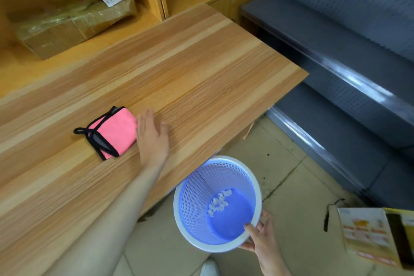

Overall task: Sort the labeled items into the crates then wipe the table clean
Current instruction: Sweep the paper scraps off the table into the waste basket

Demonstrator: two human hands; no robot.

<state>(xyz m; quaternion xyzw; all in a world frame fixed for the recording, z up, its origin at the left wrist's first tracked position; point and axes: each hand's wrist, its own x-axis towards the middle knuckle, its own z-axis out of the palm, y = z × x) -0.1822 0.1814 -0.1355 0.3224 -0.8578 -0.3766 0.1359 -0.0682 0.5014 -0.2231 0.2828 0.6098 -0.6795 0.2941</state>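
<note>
My left hand [152, 136] lies flat and open on the wooden table [201, 69], its edge touching a folded pink cloth [113, 133] with black trim. Below the table's near edge, my right hand [261, 236] grips the white rim of a blue perforated basket [195, 199]. Small white scraps [218, 201] lie in the basket's bottom.
A taped cardboard box [74, 20] with a white label sits on the wooden shelf at the back left. Grey metal shelving [349, 56] runs along the right. An open printed carton [376, 237] stands on the tiled floor at the lower right.
</note>
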